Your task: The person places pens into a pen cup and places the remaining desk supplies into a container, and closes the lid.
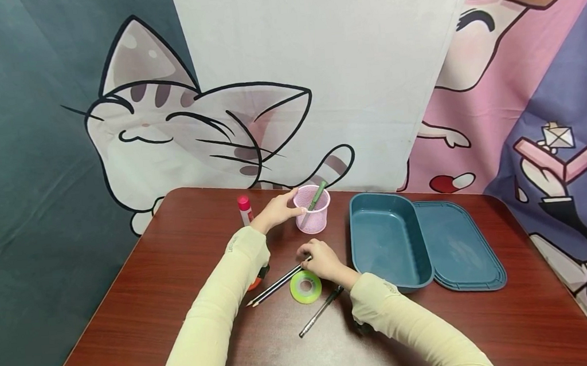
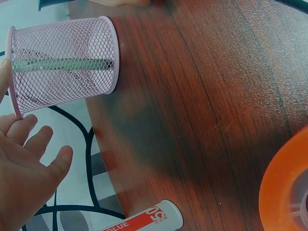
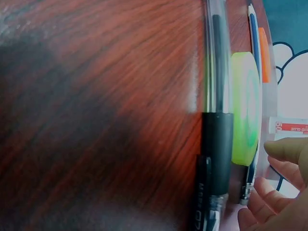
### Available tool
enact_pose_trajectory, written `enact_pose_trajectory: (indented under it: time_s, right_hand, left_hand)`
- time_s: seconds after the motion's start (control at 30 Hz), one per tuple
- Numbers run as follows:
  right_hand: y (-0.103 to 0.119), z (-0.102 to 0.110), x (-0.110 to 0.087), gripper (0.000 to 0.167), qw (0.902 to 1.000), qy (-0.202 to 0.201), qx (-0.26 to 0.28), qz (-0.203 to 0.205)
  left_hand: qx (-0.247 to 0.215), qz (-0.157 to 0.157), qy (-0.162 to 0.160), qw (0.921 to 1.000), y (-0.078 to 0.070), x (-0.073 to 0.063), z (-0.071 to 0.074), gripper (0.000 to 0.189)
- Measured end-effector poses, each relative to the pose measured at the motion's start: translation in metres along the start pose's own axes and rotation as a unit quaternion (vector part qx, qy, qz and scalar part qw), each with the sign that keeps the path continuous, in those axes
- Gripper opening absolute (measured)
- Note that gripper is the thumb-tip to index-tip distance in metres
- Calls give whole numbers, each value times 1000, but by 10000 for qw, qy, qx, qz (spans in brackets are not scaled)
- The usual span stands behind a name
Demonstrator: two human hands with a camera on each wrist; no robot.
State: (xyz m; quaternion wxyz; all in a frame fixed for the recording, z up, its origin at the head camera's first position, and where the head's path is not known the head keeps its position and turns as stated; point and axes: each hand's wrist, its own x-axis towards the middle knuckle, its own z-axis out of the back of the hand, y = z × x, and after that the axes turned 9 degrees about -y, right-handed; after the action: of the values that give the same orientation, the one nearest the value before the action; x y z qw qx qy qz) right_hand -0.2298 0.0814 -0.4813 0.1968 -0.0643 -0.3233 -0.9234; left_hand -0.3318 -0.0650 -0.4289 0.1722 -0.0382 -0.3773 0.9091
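My left hand holds a pink mesh pen cup by its rim, thumb and fingers on either side. A green pen leans inside the upright cup; its barrel shows through the mesh in the left wrist view. Two dark pencils lie side by side on the table. Over their far ends is my right hand, with thumb and fingers apart beside a pencil's end in the right wrist view. Nearby lie a yellow-green tape roll and a clear pen with a black grip.
A glue stick with a red cap stands left of my left hand. An orange roll sits partly behind the left sleeve. At the right are a blue-green box and its lid. A printed cloth hangs behind the table.
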Motion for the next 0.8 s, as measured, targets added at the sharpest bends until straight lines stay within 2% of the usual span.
enact_pose_trajectory:
  time_s: [0.07,0.27,0.3,0.43,0.63,0.8]
  right_hand:
    - [-1,-2,1,15,10000,-25,-32,-23]
    - [-5,-7,3,14,9996,-55,-272,-55]
    - [-5,-8,3,14,9995,-63,-318,-48]
    - [-6,-9,5,11,9989,-82,-468,-21]
    - [-5,-7,7,13,9990,-41,-435,40]
    - [-5,-7,10,16,9991,36,-410,-109]
  left_hand:
    - [-16,-111,-51,9999,2,0,0,71]
    - [-46,-14,-8,10000,2,0,0,71]
    - [-56,123,68,9999,0,0,1,71]
    - [-47,113,44,9999,0,1,1,71]
    - [-85,207,96,9997,-1,0,1,71]
    - [-46,257,102,9996,-2,0,2,71]
